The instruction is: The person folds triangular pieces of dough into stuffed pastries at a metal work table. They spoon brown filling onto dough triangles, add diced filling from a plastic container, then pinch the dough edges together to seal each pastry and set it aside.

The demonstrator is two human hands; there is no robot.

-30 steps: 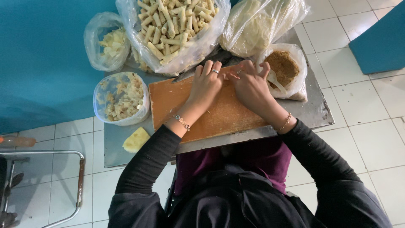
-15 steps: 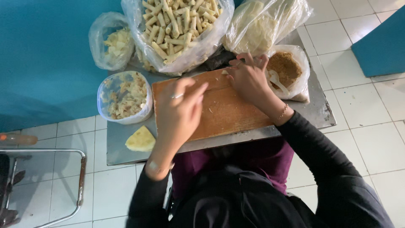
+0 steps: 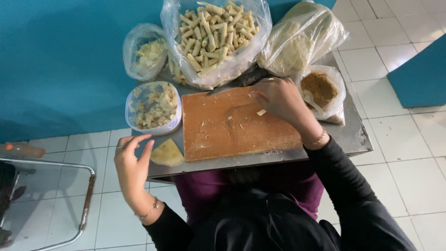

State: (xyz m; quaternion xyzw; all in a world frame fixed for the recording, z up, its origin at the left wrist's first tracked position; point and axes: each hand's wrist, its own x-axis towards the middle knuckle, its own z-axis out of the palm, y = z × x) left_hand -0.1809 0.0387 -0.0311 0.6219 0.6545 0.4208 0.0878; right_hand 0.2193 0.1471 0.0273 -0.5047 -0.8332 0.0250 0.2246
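Note:
My left hand (image 3: 132, 168) hovers off the table's near left corner, fingers apart and empty, close to a pale yellow wedge of dough sheets (image 3: 168, 153). My right hand (image 3: 280, 98) rests on the far right corner of the wooden cutting board (image 3: 232, 128), fingers curled. Just beyond its fingertips lies a knife (image 3: 234, 83) with a dark handle; I cannot tell whether the fingers touch it. A small pale scrap (image 3: 261, 112) lies on the board beside that hand.
A metal table (image 3: 353, 137) carries a big bag of rolled pastry sticks (image 3: 214, 35), a bag of pale sheets (image 3: 299, 44), a bag of brown filling with a spoon (image 3: 320, 88), a tub of scraps (image 3: 154, 107) and a small bag (image 3: 145, 53). A metal frame (image 3: 86, 200) stands at the left.
My left hand left the board, swung down and left, and now hangs off the table's corner. My right hand stayed at the board's far right. The rolled piece is no longer on the board.

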